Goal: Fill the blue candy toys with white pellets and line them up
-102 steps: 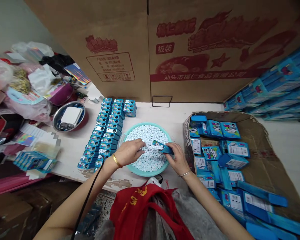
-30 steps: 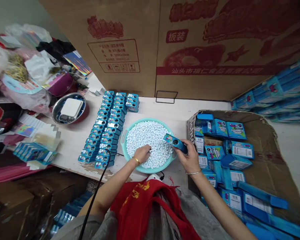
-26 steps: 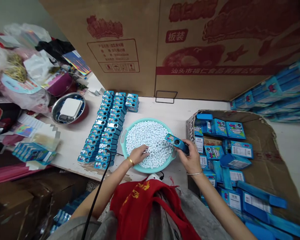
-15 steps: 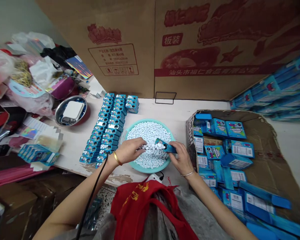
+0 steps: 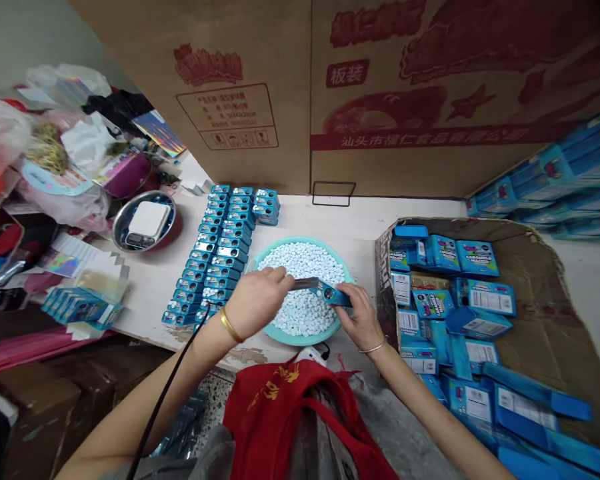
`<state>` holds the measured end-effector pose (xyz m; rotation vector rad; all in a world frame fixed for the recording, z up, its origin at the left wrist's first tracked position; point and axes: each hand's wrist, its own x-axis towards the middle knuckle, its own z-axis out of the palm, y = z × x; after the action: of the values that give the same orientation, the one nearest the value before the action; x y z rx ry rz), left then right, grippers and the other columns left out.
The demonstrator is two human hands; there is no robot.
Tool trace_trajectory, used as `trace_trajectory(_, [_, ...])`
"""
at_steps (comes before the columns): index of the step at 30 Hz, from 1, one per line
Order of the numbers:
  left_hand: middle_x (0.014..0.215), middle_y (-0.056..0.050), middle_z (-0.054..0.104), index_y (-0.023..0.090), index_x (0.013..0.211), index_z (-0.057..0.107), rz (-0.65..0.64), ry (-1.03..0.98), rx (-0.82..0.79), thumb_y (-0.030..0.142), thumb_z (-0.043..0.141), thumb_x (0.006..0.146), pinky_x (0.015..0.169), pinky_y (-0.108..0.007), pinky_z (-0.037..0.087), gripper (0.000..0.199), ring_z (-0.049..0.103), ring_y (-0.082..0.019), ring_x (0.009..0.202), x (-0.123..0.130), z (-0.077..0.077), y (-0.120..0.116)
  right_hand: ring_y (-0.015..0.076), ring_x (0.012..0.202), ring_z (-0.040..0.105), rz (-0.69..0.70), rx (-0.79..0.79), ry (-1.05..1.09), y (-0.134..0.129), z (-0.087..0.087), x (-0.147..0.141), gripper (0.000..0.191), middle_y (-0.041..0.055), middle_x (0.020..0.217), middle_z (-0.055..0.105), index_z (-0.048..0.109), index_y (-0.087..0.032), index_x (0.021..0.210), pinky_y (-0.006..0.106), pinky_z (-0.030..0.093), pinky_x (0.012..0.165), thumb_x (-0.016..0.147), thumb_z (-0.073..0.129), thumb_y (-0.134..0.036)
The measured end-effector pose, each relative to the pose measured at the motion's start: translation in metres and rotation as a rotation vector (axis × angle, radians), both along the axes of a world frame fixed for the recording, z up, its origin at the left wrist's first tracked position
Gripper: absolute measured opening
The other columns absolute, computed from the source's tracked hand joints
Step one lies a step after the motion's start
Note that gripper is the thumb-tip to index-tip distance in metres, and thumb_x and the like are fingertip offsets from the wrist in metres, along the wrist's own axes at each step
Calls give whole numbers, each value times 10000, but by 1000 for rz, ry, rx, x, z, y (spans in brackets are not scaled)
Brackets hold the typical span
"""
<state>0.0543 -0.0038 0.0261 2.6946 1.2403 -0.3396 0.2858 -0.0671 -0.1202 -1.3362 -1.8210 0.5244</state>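
The left hand [image 5: 261, 301] pinches a dark strip [image 5: 306, 284] at the blue box [image 5: 336, 295] clasped by the right hand [image 5: 363, 319], apparently mid-fill, steady alignment needed next!

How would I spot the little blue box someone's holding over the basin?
Find the big brown carton with red print; before it sits a round turquoise basin of white pieces. Over the basin's right side is the small blue box, in the right hand. Similar blue boxes stand in rows at left; only this one is held.
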Motion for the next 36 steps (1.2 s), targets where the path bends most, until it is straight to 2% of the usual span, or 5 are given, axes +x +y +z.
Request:
trace_trajectory(8, [1081,-85,602,183,1063,559,331,-63,-315,187,456,904,850,-324,460,189,578,-210,1025,-25,-155,-12,272,1037,560,-119,-10,-55,-1,8,25,326,99,1090,606,518,-223,1176,488,473,898,851,543,-235])
trace_trajectory(14, [1182,-62,598,213,1167,525,388,-290,-380,234,457,907,896,-314,450,269,574,-200,1074,10,-191,-17,268,1004,566,-194,-51,-38,-2,5,30,323,90,1062,603,532,-222,1150,479,480,884,833,571,-268])
trace_trajectory(18, [1097,-48,622,193,1126,538,357,-536,-442,304,496,904,859,-279,457,252,591,-164,981,-13,-172,-16,266,995,564,-215,-67,-41,-4,5,29,314,91,1051,600,533,-214,1135,473,480,879,833,577,-286])
trace_trajectory(23, [1030,-57,616,177,1090,556,210,-642,-405,337,495,912,815,-270,453,247,578,-146,889,-34,-108,-9,275,1017,562,-136,-34,-64,-4,7,22,314,102,1075,605,530,-218,1157,486,477,885,845,550,-249])
trace_trajectory(36, [896,-98,608,139,921,597,-134,93,-65,125,435,902,698,-320,480,163,605,-207,825,26,29,-8,262,1046,560,-12,17,38,-9,0,-8,324,106,1090,603,503,-227,1187,484,490,906,865,520,-195])
